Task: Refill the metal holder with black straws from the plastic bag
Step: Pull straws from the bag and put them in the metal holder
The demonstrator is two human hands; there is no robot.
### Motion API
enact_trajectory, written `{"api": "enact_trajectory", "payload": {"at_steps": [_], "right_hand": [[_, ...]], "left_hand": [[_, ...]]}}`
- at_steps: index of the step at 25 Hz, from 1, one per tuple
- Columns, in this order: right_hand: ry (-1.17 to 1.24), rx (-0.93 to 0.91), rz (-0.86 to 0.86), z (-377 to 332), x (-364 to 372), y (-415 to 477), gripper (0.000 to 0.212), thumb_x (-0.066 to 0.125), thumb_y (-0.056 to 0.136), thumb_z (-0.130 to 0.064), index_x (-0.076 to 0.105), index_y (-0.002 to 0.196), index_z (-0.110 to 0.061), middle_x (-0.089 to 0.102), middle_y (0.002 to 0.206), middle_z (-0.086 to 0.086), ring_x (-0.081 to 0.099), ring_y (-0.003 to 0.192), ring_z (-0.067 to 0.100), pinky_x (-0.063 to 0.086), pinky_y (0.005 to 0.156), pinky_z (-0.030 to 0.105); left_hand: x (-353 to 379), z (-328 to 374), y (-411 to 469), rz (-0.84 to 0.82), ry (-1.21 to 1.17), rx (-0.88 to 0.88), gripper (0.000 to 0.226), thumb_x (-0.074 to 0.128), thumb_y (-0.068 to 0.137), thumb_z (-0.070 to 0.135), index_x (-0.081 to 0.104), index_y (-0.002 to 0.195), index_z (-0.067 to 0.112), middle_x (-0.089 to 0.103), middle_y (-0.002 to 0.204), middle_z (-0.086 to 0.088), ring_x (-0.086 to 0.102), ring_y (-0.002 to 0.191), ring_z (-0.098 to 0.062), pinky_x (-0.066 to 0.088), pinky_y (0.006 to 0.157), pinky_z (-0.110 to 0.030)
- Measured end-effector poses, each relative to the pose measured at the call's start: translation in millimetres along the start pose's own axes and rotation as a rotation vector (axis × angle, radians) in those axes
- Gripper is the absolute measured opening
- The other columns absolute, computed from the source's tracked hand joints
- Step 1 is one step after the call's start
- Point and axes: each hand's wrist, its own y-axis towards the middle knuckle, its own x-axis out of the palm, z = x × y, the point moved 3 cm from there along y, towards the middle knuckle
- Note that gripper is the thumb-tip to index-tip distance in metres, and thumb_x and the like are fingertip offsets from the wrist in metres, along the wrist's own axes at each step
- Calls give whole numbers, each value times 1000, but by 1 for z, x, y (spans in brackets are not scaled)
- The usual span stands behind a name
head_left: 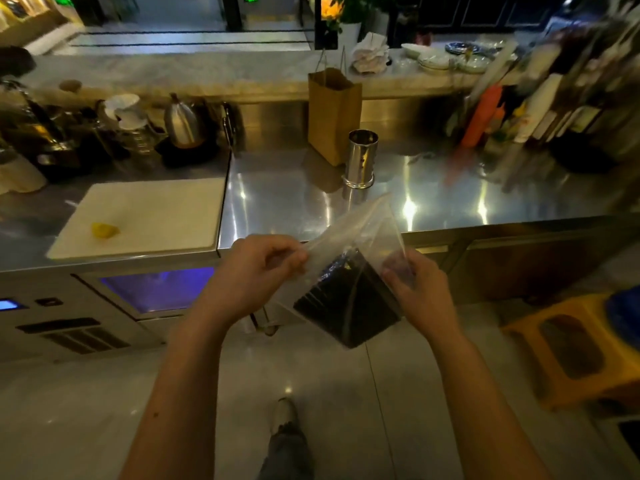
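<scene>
- clear plastic bag (349,251) is hanging just off the counter (294,202) edge, black straws (346,303) filling its lower half.
- left hand (256,271) and right hand (415,289) are pinching opposite sides of its mouth, fingers curled.
- metal holder (362,157) is standing upright beside a paper bag (334,112), bare steel lying between it and the near edge.

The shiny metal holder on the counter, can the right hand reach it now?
Probably not yet: the right hand pinches the clear plastic bag of black straws, though nothing blocks the way to the metal holder.
</scene>
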Motion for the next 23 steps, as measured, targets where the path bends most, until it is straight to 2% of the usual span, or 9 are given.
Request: {"api": "enact_trajectory", "payload": {"at_steps": [3,5,8,10,12,14,16,19,23], "right_hand": [[-46,18,53,-19,16,49,4,59,94,-17,59,97,-17,62,95,-6,59,88,3,43,68,14],[-75,44,85,-29,26,76,6,59,94,-17,58,99,-16,61,98,-5,59,94,7,48,78,21],[-57,95,125,-39,48,110,29,61,93,-19,52,121,-17,57,120,1,52,111,13,43,87,25],[-59,109,156,-43,55,128,50,64,91,-20,42,136,-19,47,136,4,42,114,9,38,90,24],[-26,120,198,-45,53,146,52,65,90,-22,41,137,-22,43,137,4,43,111,6,39,88,21],[39,111,213,-50,47,164,36,63,92,-28,50,125,-23,53,124,1,54,97,3,44,75,14],[122,85,158,-54,40,183,20,59,94,-34,59,108,-20,64,102,-5,64,80,5,53,69,20],[211,77,46,-51,28,216,29,52,95,-41,63,93,-14,70,81,-1,70,69,9,59,65,28],[307,85,-52,-19,3,267,33,54,95,-41,64,84,-12,70,73,8,70,67,19,59,63,30]], "left_hand": [[-16,-19,53,-73,-83,25,17,56,96,26,71,94,21,73,82,9,69,73,-1,55,68,-23],[-22,-31,78,-116,-135,34,17,55,97,24,71,94,19,74,87,6,70,73,-5,56,64,-22],[-31,-54,111,-131,-195,16,15,59,95,23,72,90,20,74,89,6,70,70,-9,59,63,-26],[-31,-64,130,-139,-242,-1,15,60,94,22,74,88,20,74,89,5,70,69,-10,59,64,-27],[-26,-69,150,-151,-267,0,15,61,94,22,75,87,19,74,88,6,70,73,-8,59,69,-31],[-17,-71,174,-165,-263,10,15,62,93,22,75,86,18,75,86,5,70,78,-8,59,75,-38],[-5,-71,200,-179,-261,14,14,64,92,21,75,86,16,75,85,2,71,79,-12,60,75,-41],[21,-64,238,-203,-278,-28,11,66,90,20,74,86,13,74,83,-2,72,77,-17,61,69,-39],[68,-41,291,-202,-280,-93,8,68,87,18,73,86,12,74,81,-3,72,75,-14,61,66,-30]]}}
